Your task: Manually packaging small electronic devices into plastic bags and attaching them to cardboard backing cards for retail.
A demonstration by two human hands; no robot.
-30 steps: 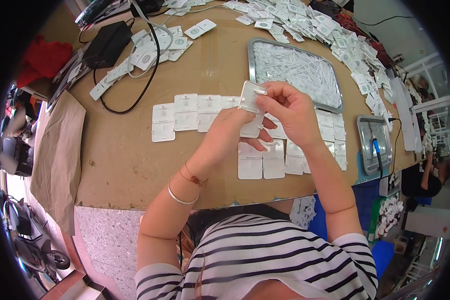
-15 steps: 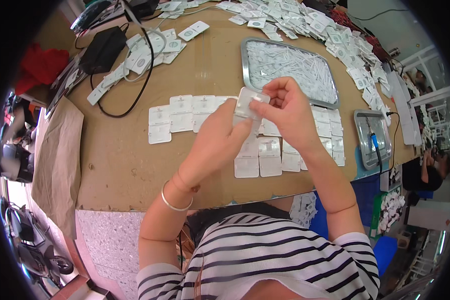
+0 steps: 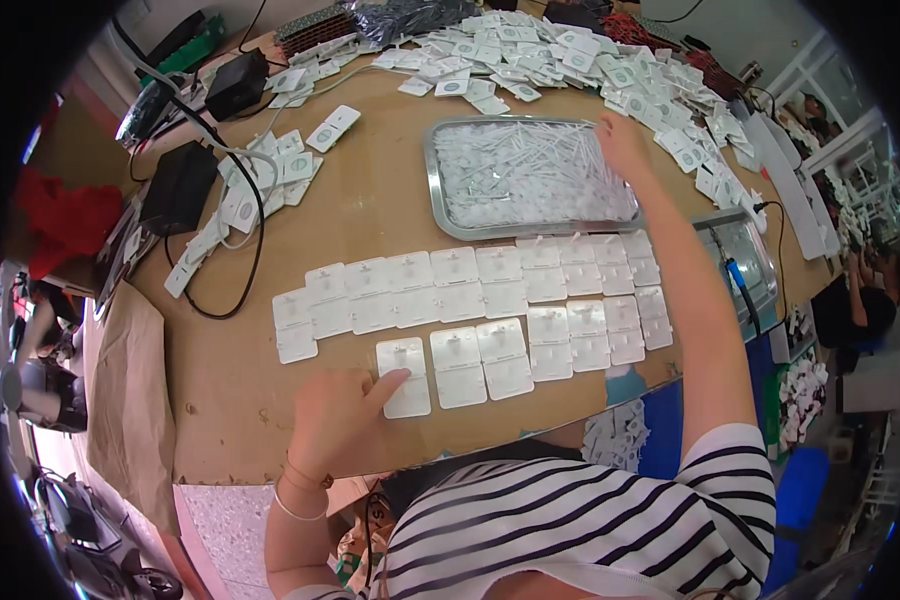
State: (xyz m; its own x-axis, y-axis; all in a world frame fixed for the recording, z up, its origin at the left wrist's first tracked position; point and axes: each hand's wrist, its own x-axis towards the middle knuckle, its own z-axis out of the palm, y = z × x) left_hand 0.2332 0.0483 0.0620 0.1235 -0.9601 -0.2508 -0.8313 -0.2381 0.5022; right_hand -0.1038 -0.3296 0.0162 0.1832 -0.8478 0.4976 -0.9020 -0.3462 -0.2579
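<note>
My left hand (image 3: 342, 415) is at the near left of the table. Its thumb stands apart from the bent fingers and touches a flat white plastic plate (image 3: 404, 395) lying on the cardboard. Beyond it, my right hand (image 3: 622, 148) is at the far right corner of a metal tray (image 3: 433, 180), fingers bent together over thin white plastic sticks (image 3: 540, 145). What its fingertips hold, if anything, is too small to make out. Similar white plates (image 3: 410, 275) lie in two rows between the hands and the tray, several with small raised pieces on their upper halves.
A large heap of white plates (image 3: 570, 50) spreads along the back. More plates (image 3: 240, 205) lie at left beside a black power adapter (image 3: 178, 185) and looping cables. A second metal tray (image 3: 765, 262) with a blue-handled tool (image 3: 740, 280) stands at right. Brown paper (image 3: 130, 400) hangs off the left edge.
The plate that both hands held up now lies at the near row's left end. My left hand has moved down and left; my right hand has gone out to the tray. The view has shifted.
</note>
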